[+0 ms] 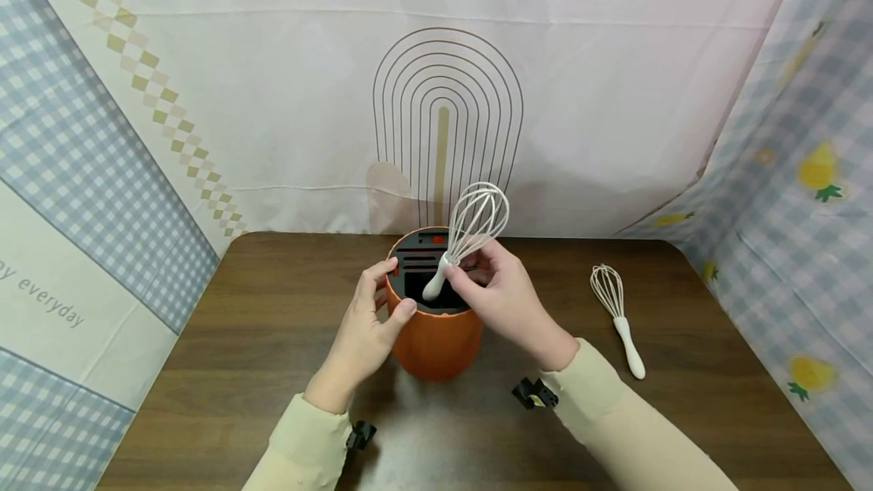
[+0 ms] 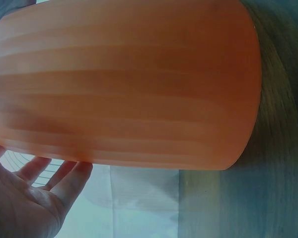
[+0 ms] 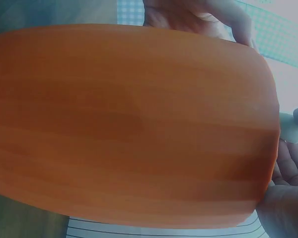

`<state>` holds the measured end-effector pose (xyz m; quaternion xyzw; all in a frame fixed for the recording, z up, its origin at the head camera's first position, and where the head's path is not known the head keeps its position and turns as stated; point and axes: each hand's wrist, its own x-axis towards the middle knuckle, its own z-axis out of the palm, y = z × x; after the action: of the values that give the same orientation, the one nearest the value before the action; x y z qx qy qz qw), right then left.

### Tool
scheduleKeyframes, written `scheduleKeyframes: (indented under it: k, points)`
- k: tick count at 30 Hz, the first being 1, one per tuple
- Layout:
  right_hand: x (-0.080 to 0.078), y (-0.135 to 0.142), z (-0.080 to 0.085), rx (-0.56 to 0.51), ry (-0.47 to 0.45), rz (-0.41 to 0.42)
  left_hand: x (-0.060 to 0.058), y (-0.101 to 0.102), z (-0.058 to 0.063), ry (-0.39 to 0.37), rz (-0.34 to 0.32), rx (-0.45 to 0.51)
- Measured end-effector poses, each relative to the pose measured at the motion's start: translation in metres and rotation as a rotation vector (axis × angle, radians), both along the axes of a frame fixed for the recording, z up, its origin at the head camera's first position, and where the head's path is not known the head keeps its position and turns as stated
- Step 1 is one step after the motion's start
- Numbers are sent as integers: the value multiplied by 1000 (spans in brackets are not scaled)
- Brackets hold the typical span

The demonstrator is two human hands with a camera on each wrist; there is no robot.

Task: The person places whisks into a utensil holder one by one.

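Observation:
An orange ribbed holder point(image 1: 436, 343) with a black slotted insert point(image 1: 417, 252) in its top stands upright on the table. My left hand point(image 1: 364, 332) grips its rim from the left, thumb at the front edge and fingers at the left side. In the left wrist view the left hand's fingers point(image 2: 72, 188) touch the holder's ribbed wall point(image 2: 129, 94). My right hand point(image 1: 505, 290) pinches a white whisk point(image 1: 477, 218) near where wires and handle meet. The whisk tilts, wires up, its handle end over the dark opening in the insert; how deep it reaches I cannot tell.
A second, smaller white whisk point(image 1: 617, 313) lies on the brown wooden table point(image 1: 259, 370) at the right, its handle toward the front. A patterned white cloth point(image 1: 273, 97) hangs behind the table, with checked cloth point(image 1: 805, 248) at the sides.

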<state>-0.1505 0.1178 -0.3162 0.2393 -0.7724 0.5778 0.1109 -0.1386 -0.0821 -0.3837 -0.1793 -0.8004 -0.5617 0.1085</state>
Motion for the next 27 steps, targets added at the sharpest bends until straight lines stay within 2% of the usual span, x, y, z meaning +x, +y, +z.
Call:
scheduleKeyframes:
  k: [8, 15, 21, 27]
  points:
    - [1, -7, 1, 70, 4, 35, 0, 0, -1, 8, 13, -5]
    - [-18, -1, -25, 289, -19, 25, 0, 0, -1, 10, 3, -1]
    - [-17, -3, -20, 430, -65, 49, 0, 1, -2, 12, 4, 11]
    - [-18, -5, -15, 483, -112, 56, 1, 1, -1, 2, 8, 12]
